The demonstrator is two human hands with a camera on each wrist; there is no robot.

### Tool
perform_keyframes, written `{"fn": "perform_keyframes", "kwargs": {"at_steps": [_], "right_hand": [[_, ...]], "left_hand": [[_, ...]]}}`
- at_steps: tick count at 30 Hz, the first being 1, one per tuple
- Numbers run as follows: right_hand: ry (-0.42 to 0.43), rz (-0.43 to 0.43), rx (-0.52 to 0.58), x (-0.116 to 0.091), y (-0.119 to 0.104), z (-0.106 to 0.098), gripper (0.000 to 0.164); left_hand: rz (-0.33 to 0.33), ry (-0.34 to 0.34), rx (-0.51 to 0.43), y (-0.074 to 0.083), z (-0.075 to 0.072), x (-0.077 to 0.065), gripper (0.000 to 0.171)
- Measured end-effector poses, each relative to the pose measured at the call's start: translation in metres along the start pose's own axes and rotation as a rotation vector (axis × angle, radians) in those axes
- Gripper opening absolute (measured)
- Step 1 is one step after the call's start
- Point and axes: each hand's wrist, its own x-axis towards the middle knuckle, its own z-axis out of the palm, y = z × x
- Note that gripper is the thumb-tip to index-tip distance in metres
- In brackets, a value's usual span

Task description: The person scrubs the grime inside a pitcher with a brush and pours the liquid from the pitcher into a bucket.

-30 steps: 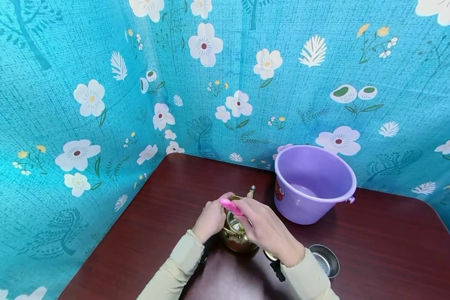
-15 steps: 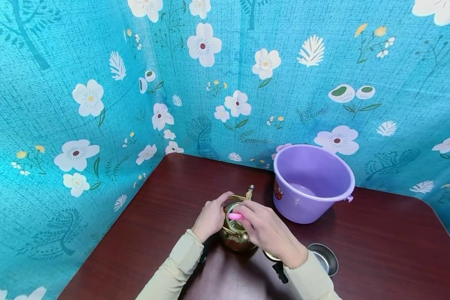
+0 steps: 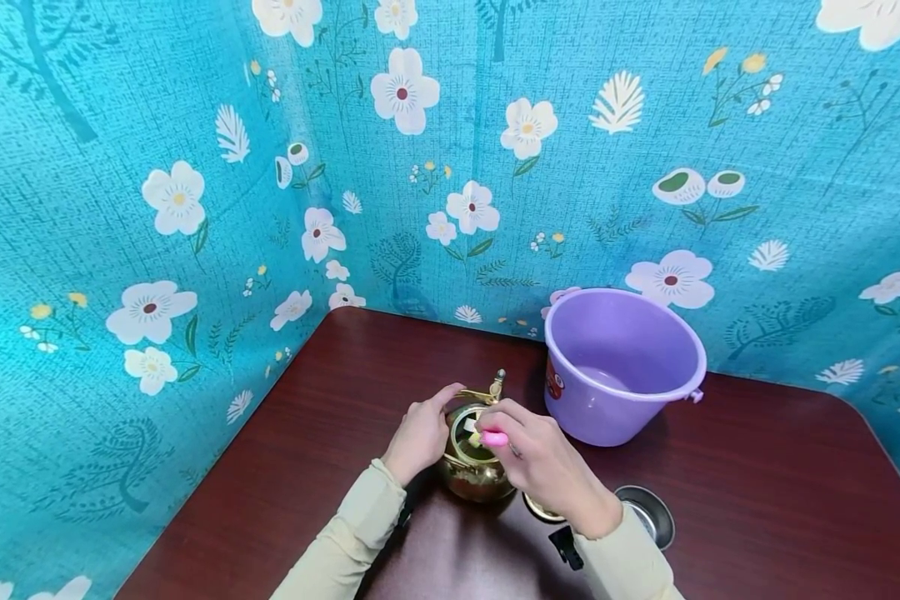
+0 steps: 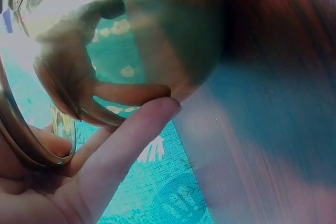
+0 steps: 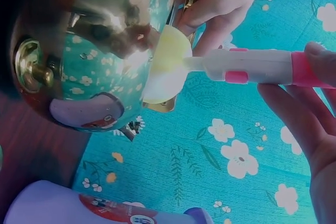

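Note:
A shiny brass teapot (image 3: 474,483) stands on the table with its round mouth uncovered. My left hand (image 3: 418,437) steadies it from the left; in the left wrist view a finger (image 4: 139,129) lies along the body and the others curl at the metal handle (image 4: 37,156). Between the fingers of my right hand (image 3: 543,454) is the pink-and-white handle of a sponge brush (image 5: 252,66). Its pale yellow and white sponge head (image 5: 170,66) sits at the mouth, partly inside, in the right wrist view. The spout (image 3: 498,385) points away from me.
Right of the teapot, a purple bucket (image 3: 596,412) stands near the curtain. A small metal strainer cup (image 3: 669,533) lies by the right sleeve. Partly hidden under the right hand is a round gold-coloured piece (image 3: 543,510). Blue floral cloth (image 3: 420,167) hangs behind the dark red table (image 3: 360,358).
The brush's pink end has swung rightward with my right hand, and its sponge head now shows at the teapot's mouth. My left hand keeps its place.

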Motion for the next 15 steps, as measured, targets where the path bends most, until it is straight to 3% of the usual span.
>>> {"fn": "perform_keyframes", "kwargs": {"at_steps": [4, 9, 15], "right_hand": [[0.023, 0.024, 0.044, -0.0019, 0.0004, -0.0004, 0.006], [0.044, 0.050, 0.075, -0.0037, 0.0012, 0.0002, 0.023], [0.117, 0.043, 0.133, -0.0052, 0.0041, 0.0035, 0.026]], "left_hand": [[0.000, 0.003, 0.006, 0.0001, 0.0002, -0.0004, 0.047], [-0.003, 0.003, 0.006, 0.0003, 0.0002, -0.0003, 0.046], [-0.005, 0.000, 0.004, -0.0001, 0.0007, 0.0003, 0.046]]}}
